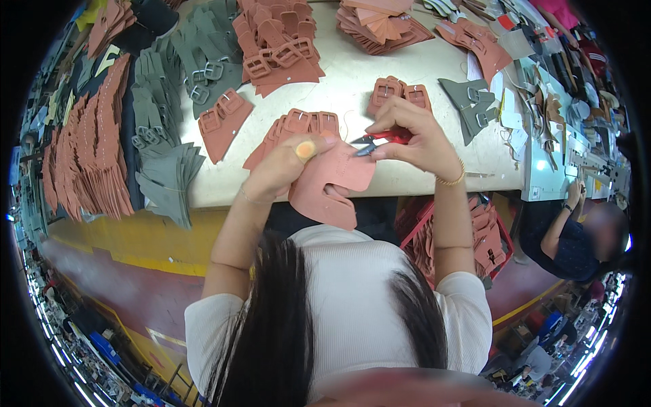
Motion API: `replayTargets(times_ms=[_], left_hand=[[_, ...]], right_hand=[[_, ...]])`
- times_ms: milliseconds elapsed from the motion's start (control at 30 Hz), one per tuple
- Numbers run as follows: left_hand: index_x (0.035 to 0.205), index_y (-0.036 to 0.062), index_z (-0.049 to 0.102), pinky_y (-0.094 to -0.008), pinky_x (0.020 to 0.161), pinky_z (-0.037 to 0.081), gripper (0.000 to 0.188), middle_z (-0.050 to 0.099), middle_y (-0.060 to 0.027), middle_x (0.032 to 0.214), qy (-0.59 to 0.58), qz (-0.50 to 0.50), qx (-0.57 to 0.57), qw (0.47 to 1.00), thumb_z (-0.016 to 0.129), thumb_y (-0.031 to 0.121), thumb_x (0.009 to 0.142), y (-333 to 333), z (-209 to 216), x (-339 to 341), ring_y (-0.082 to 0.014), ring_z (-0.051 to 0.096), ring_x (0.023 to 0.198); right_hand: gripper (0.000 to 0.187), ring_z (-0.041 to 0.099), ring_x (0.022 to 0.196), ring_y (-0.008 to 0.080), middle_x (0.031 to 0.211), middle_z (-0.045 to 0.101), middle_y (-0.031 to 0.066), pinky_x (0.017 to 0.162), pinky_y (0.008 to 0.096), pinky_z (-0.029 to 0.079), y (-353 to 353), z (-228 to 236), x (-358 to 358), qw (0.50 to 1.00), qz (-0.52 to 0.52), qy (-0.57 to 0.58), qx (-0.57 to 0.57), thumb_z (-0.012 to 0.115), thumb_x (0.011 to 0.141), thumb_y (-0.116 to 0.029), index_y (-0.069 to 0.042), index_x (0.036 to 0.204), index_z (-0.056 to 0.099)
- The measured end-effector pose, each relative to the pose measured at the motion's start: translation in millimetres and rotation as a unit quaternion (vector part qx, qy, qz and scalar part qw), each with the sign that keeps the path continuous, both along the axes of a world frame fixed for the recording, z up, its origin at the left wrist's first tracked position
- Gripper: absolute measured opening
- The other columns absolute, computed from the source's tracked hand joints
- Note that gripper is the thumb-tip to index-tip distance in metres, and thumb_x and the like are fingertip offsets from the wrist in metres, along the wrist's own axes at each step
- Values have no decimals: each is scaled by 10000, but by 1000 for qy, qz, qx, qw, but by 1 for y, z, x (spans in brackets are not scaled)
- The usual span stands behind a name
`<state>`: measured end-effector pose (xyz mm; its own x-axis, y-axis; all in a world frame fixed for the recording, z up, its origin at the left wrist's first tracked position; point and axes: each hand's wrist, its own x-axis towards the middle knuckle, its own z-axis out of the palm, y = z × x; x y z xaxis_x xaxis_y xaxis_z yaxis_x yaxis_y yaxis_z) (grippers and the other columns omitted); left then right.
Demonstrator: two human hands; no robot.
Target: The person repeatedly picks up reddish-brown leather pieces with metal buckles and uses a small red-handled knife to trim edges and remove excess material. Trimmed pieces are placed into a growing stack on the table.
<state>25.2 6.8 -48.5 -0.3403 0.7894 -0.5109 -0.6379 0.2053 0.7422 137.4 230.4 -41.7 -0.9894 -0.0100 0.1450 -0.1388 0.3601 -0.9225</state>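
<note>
A pink leather piece (329,180) with a cut-out slot hangs over the table's front edge, gripped near its top by my left hand (291,161). Some of that hand's fingers are behind the leather, and one shows through the slot. In my right hand (417,139) is a pair of red-handled thread snips (390,137), the fingers closed round them. Their dark blades lie close to the leather's upper right edge; I cannot tell if they touch it. Just beyond my left hand lie overlapping terracotta leather pieces with buckles (298,122). Another buckled pair (388,91) lies behind my right hand.
Stacks of terracotta (91,146) and grey-green straps (156,136) fill the table's left side. More buckled pieces (274,51) are piled at the back. A grey-green buckled piece (469,105) lies to the right. Below the edge stands a red crate (503,227) of leather pieces. A co-worker (573,237) sits at far right.
</note>
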Motion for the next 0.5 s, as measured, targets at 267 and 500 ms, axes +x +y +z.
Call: replayTargets(times_ms=[267,500], left_hand=[[979,-65,646,-257,623,544,301,673,-118,868,-57,-106,25,992,628,214,870,5,13,-15,-163,662,709],[965,-87,655,-260,615,549,300,686,-133,865,-59,-79,-33,995,645,188,847,8,12,-15,-167,672,706]], right_hand=[[284,512,729,118,779,555,17,607,253,381,2,9,-20,988,150,20,-30,845,677,-200,-31,860,709],[233,488,697,103,755,549,7,600,242,356,6,12,-18,990,129,-9,-62,845,666,-141,-30,821,711]])
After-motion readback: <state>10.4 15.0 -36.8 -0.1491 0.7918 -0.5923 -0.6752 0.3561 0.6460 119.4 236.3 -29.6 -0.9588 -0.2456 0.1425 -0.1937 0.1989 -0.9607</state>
